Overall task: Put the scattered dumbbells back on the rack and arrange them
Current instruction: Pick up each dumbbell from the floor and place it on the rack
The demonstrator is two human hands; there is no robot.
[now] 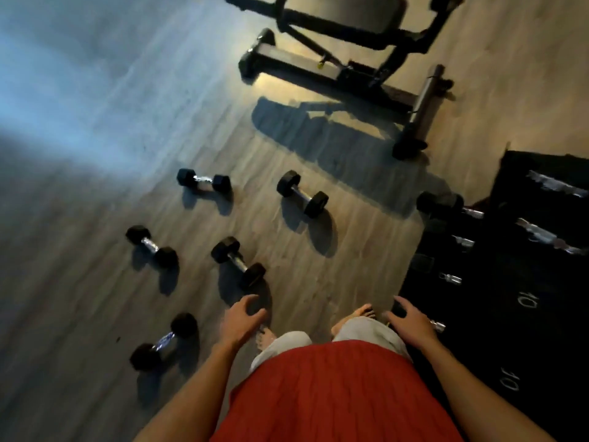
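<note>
Dumbbells (302, 193), five black hex-headed ones with chrome handles, are lying scattered on the wooden floor (79, 218). All are well apart from the rack (516, 167), and none is touching another. The rack is standing dark right beside me, and it is carrying several more weights, two of them marked with the number 10. A workout bench (350, 43) is sitting beyond the rack, farther from me.

I am standing barefoot at the rack's near corner, looking down past a red shirt. My left hand (242, 317) is hanging on the side away from the rack, fingers loosely curled and holding nothing. Just beyond it lies the floor dumbbell nearest me (238, 261). My right hand (411, 323) is hovering at the rack's edge with its fingers relaxed and spread, over a racked dumbbell (438, 325). The blur is keeping me from telling whether it is touching.

I am judging the task to be partly done, since the rack is partly filled. The step in hand looks like turning from the rack for another pickup. The next move is calling for a bend at the knees, a full wrap of the fingers round the chrome handle, and a carry back to a free slot on the rack.
</note>
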